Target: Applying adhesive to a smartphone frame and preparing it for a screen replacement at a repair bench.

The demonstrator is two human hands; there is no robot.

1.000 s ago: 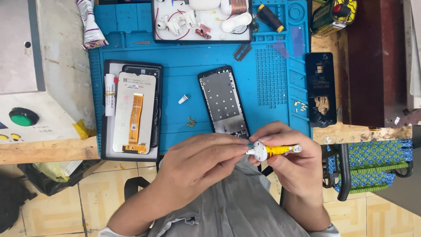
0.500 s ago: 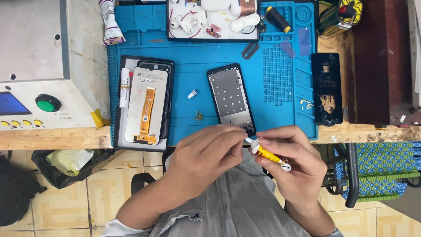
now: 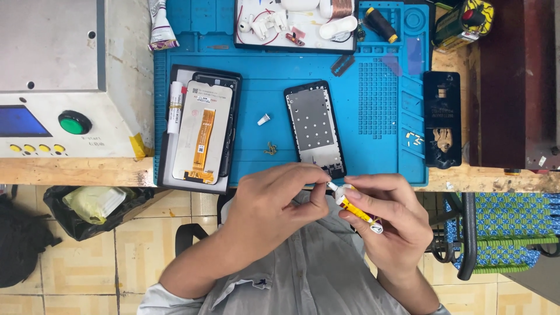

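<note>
Low in the centre of the frame, just below the desk point(image 3: 87, 172) edge, my right hand point(image 3: 388, 224) has its grip closed around a small yellow tube point(image 3: 356, 210), tilted with its white tip up-left. My left hand point(image 3: 274, 201) pinches that tip between thumb and forefinger (fingers closed tight on it). Above my hands on the blue mat point(image 3: 373, 157) lies a phone frame point(image 3: 315, 128); a detached screen with an orange ribbon point(image 3: 201, 134) lies at centre-left.
</note>
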